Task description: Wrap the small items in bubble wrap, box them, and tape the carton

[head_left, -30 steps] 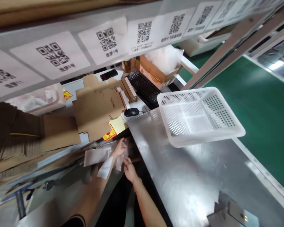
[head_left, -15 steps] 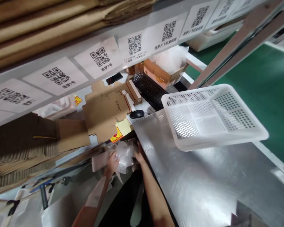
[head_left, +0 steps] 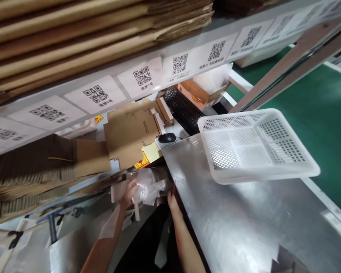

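Note:
My left hand [head_left: 129, 192] is closed on a piece of clear bubble wrap [head_left: 148, 189], below the edge of the worktop. The crumpled wrap spreads to the right of that hand, over other clear plastic in a low, dark space. My right hand [head_left: 172, 198] is at the right side of the same space, against the edge of the metal table. Its fingers are small and blurred, and whether they grip anything does not show. A pale pink, flat piece [head_left: 118, 190] lies just left of my left hand.
A white perforated basket [head_left: 254, 148] stands on the metal table [head_left: 210, 212] to the right. Ahead lie a flat cardboard box [head_left: 127, 132], a mouse [head_left: 167, 137] and a keyboard [head_left: 184, 108]. A shelf rail [head_left: 113, 91] with QR labels crosses overhead, under stacked cardboard [head_left: 88, 41].
My left hand has moved slightly left with the bubble wrap. My right hand has drawn back a little towards me. The camera view has shifted, so the shelf appears lower.

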Demonstrator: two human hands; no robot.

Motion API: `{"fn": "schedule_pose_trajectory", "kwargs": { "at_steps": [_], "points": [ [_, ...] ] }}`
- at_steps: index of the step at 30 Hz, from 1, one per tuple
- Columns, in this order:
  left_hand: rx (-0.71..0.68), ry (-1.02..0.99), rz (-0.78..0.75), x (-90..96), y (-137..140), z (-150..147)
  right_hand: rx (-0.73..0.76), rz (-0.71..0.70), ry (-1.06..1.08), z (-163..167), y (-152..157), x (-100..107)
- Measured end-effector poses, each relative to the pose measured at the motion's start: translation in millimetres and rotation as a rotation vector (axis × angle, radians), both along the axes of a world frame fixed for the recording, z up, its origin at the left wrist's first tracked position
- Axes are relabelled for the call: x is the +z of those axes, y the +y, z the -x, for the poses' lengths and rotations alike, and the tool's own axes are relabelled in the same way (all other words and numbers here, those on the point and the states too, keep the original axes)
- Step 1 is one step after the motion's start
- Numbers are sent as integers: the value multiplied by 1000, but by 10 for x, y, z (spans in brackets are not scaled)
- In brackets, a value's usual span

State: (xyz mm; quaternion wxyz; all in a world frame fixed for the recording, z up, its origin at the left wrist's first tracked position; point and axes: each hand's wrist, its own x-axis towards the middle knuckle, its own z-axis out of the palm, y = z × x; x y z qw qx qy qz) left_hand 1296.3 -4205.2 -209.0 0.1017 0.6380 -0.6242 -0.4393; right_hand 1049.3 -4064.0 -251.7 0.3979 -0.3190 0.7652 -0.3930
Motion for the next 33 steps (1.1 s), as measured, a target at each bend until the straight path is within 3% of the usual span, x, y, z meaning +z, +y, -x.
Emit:
{"fn": "schedule_pose_trajectory", "kwargs": {
  "at_steps": [5, 8, 12, 15, 19, 22, 26, 29, 33],
  "points": [
    [-29, 22, 23, 75, 2, 90, 102, 121, -42, -280, -663, 178],
    [-49, 19, 35, 86, 70, 117, 239, 133, -69, -357, -1075, 307],
    [-52, -32, 58, 37, 133, 96, 351, 116, -98, -307, -1247, 537],
    [-52, -150, 67, -3, 108, 94, 141, 189, -185, -182, -1120, 802],
    [-109, -253, 70, 74, -1, 222, -300, 251, -601, 180, -904, 1322],
    [-173, -296, 90, 249, -69, 394, -488, 307, -783, 562, -780, 1787],
    [-252, -235, 160, 571, -53, 685, -591, 411, -737, 959, -645, 2364],
    [-337, -36, 264, 910, 30, 1059, -604, 423, -710, 1037, -530, 2730],
    [-462, 216, 373, 1482, 49, 1748, -496, 544, -632, 1026, -227, 3249]
  ]
}}
